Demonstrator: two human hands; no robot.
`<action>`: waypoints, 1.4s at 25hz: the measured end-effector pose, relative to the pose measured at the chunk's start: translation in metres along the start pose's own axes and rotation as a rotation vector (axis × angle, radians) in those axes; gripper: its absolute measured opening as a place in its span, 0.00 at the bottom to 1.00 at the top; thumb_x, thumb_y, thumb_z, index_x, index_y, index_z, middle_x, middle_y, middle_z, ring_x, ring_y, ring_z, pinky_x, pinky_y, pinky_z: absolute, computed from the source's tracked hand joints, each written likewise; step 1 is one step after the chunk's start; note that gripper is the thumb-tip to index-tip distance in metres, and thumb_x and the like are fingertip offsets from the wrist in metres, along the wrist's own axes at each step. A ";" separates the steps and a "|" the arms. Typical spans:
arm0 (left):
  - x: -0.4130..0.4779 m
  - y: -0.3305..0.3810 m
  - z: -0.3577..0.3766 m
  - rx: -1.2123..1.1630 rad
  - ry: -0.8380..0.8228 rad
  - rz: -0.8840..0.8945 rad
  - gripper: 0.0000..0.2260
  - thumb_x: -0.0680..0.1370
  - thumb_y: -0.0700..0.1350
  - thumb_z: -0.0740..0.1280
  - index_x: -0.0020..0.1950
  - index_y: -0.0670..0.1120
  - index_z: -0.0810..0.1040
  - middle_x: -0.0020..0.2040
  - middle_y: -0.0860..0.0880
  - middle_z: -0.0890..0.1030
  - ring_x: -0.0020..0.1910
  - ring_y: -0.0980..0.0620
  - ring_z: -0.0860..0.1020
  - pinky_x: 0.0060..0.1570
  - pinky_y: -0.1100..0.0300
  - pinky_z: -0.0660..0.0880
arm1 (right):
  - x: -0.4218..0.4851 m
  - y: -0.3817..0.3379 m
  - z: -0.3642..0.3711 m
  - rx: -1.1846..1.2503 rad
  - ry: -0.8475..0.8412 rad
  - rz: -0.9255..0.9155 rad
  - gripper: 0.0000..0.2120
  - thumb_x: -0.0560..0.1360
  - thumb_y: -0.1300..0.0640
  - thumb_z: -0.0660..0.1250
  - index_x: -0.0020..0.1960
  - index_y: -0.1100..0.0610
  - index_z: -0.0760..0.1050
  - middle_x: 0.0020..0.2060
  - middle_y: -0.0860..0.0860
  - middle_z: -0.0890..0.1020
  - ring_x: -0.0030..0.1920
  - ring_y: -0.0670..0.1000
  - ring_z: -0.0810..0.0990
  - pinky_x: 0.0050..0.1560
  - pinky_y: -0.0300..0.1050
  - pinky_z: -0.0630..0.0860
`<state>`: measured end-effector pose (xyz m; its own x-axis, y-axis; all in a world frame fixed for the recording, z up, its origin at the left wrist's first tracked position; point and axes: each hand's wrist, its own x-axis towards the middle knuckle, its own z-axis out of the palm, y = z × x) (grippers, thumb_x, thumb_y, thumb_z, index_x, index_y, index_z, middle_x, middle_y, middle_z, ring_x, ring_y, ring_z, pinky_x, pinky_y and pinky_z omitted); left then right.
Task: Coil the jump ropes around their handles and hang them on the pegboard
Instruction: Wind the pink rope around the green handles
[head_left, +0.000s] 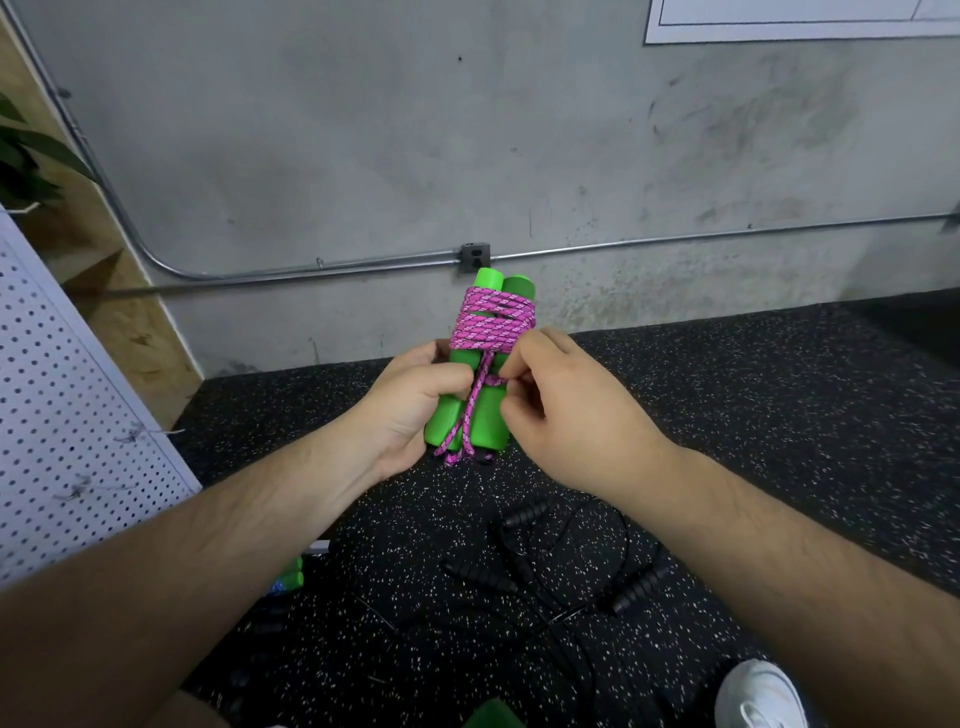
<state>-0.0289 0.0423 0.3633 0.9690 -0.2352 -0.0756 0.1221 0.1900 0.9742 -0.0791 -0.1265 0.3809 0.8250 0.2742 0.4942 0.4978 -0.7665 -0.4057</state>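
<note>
One pink rope (491, 319) is nearly coiled round green handles (492, 423) gripped by the left hand (410, 410), right hand (566, 410) pinching its tail; black ropes (545, 571) lie loose on the floor (779, 415), none on the pegboard (78, 389) yet

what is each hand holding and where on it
The left hand grips the two green handles around their lower half. The right hand pinches the pink rope just below the coil.

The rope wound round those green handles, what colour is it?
The rope is pink-purple with pale flecks, seen in the head view.
</note>
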 end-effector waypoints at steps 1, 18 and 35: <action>0.000 0.000 -0.001 -0.012 0.003 -0.006 0.30 0.61 0.33 0.64 0.64 0.32 0.73 0.45 0.38 0.80 0.40 0.44 0.81 0.46 0.50 0.79 | 0.000 0.001 0.000 0.014 0.004 0.005 0.05 0.77 0.59 0.65 0.52 0.56 0.72 0.48 0.48 0.74 0.44 0.49 0.75 0.44 0.45 0.72; -0.007 0.000 -0.003 -0.110 -0.117 0.004 0.28 0.67 0.28 0.73 0.66 0.38 0.71 0.54 0.39 0.83 0.53 0.43 0.83 0.58 0.48 0.80 | -0.004 0.009 0.003 -0.011 0.043 -0.059 0.03 0.77 0.63 0.66 0.48 0.58 0.78 0.47 0.50 0.77 0.42 0.51 0.77 0.45 0.50 0.76; -0.010 -0.009 -0.001 0.412 0.048 0.236 0.20 0.76 0.34 0.71 0.67 0.45 0.77 0.58 0.48 0.83 0.56 0.52 0.82 0.57 0.59 0.78 | 0.007 -0.001 0.009 0.144 0.027 0.239 0.08 0.76 0.57 0.68 0.54 0.54 0.83 0.44 0.49 0.84 0.44 0.48 0.81 0.48 0.44 0.78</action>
<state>-0.0395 0.0438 0.3556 0.9700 -0.1848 0.1580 -0.1888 -0.1629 0.9684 -0.0715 -0.1185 0.3777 0.9172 0.0784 0.3906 0.3242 -0.7169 -0.6172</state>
